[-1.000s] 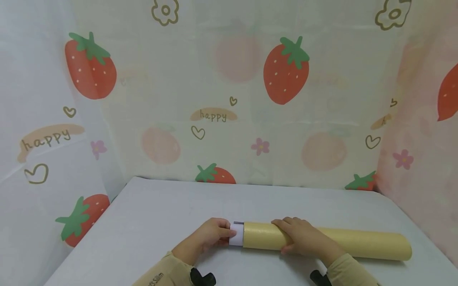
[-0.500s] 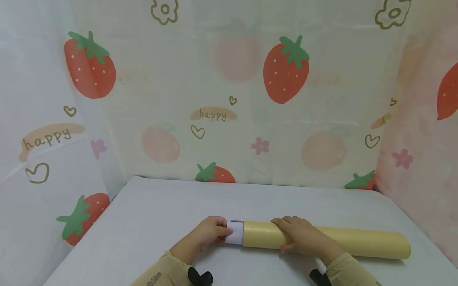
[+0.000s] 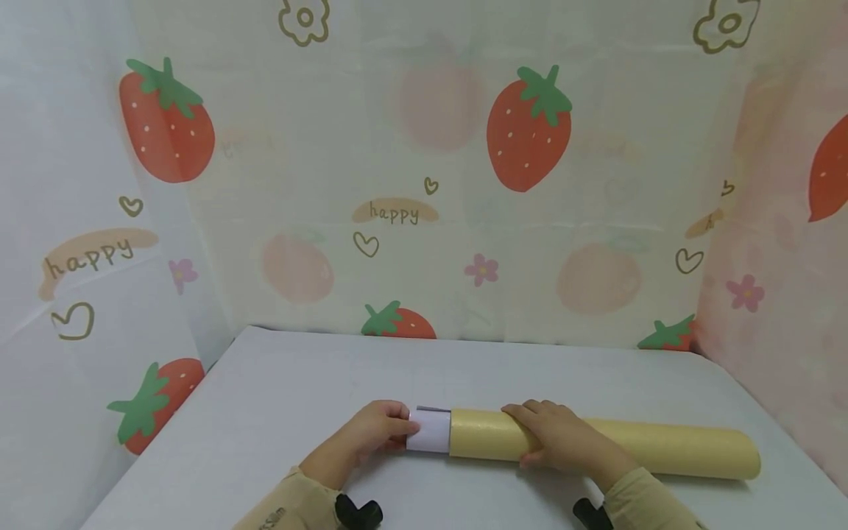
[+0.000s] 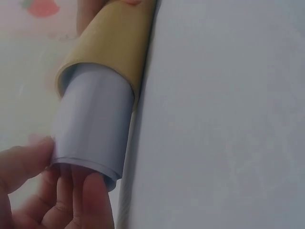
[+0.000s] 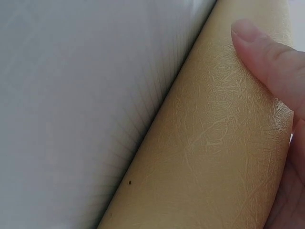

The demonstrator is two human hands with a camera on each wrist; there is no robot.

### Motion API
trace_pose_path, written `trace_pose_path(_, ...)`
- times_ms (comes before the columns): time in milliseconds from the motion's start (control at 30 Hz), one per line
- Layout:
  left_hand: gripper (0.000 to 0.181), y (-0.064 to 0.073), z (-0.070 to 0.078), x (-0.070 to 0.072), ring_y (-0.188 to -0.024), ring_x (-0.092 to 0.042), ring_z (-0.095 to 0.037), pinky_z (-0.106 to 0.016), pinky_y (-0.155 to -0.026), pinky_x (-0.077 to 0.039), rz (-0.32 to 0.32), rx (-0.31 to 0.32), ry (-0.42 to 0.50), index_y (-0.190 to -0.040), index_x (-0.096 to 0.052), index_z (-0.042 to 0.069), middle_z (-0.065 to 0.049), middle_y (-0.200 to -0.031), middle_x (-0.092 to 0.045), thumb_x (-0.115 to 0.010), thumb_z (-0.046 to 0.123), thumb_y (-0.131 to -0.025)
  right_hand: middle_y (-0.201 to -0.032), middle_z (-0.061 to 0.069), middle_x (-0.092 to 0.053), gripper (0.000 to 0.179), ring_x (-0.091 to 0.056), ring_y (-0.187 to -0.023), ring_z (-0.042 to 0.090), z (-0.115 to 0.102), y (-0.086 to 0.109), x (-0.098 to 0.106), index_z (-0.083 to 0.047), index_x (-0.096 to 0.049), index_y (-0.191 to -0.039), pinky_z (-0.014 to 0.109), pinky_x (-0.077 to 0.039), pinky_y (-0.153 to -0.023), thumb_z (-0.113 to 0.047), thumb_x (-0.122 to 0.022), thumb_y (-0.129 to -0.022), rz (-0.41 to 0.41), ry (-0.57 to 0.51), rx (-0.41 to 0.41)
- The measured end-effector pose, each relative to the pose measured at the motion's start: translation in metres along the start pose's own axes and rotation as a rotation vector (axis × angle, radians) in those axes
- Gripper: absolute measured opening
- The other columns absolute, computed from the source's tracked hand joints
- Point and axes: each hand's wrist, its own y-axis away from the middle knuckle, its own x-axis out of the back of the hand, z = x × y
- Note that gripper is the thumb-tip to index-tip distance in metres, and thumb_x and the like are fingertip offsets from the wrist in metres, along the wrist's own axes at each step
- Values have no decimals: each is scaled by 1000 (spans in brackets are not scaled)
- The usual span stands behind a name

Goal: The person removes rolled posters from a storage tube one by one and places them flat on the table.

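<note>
A long yellow cardboard tube [image 3: 689, 449] lies across the white table. Out of its left end sticks a rolled sheet of white paper [image 3: 429, 432]. My left hand [image 3: 376, 430] pinches the roll's outer edge, thumb outside and fingers tucked inside the roll, as the left wrist view shows on the paper roll [image 4: 93, 119]. My right hand [image 3: 559, 440] grips the tube around its middle, fingers over the top and thumb along the near side. In the right wrist view the thumb [image 5: 267, 59] presses on the tube's creased surface [image 5: 200, 133]. The roll's other end is hidden inside the tube.
The white tabletop [image 3: 318, 375] extends behind and to the left of the hands. A strawberry-print cloth [image 3: 397, 162] hangs along the back and both sides of the table.
My left hand has moved left, and more of the white paper roll shows outside the tube. My right hand and the tube have stayed almost in place.
</note>
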Motion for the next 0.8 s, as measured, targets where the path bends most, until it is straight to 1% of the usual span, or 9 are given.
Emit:
trace_pose_path(133,16,1,0,3,-71,-59,-16,-30,-64,-51,-9,8,24,-81,-57,2,-6,-87,-62,-69,13,-80,-110,3,-55,73,-52,-99,24,0,0,0,-11,-45,-129,46,-41,-82,-37,-76,-68,2,8,-1)
trace_pose_path(233,15,1,-1,5,-70,-59,-16,-30,-63,-51,-11,6,26,-79,-57,3,-5,-86,-62,-69,12,-79,-109,3,-55,73,-52,-99,24,-1,0,1,-11,-45,-129,47,-41,-82,-37,-76,-68,3,10,-2)
trace_pose_path(433,15,3,-2,11,-67,-58,-14,-28,-61,-50,-6,-11,14,-77,-55,5,-3,-79,-60,-68,11,-79,-111,4,-54,73,-52,-101,25,0,1,0,-12,-45,-130,47,-40,-84,-37,-76,-69,-4,1,-5)
trace_pose_path(533,15,4,-3,15,-66,-57,-13,-27,-60,-50,-11,-3,18,-77,-56,5,-3,-77,-60,-69,12,-79,-112,4,-54,73,-51,-102,24,1,1,0,-12,-44,-131,47,-40,-84,-38,-76,-70,-8,-1,-6)
trace_pose_path(633,15,5,-3,19,-67,-58,-13,-28,-62,-51,-30,8,27,-79,-56,5,-3,-78,-60,-68,13,-80,-112,4,-54,73,-51,-102,24,1,1,0,-12,-44,-131,47,-40,-84,-38,-76,-70,-7,-1,-6)
trace_pose_path(800,10,6,-4,25,-69,-60,-15,-29,-64,-51,-60,22,61,-82,-59,3,-5,-78,-63,-61,12,-84,-111,3,-54,74,-51,-101,24,1,1,0,-12,-44,-131,46,-40,-85,-38,-75,-70,-7,-2,-3)
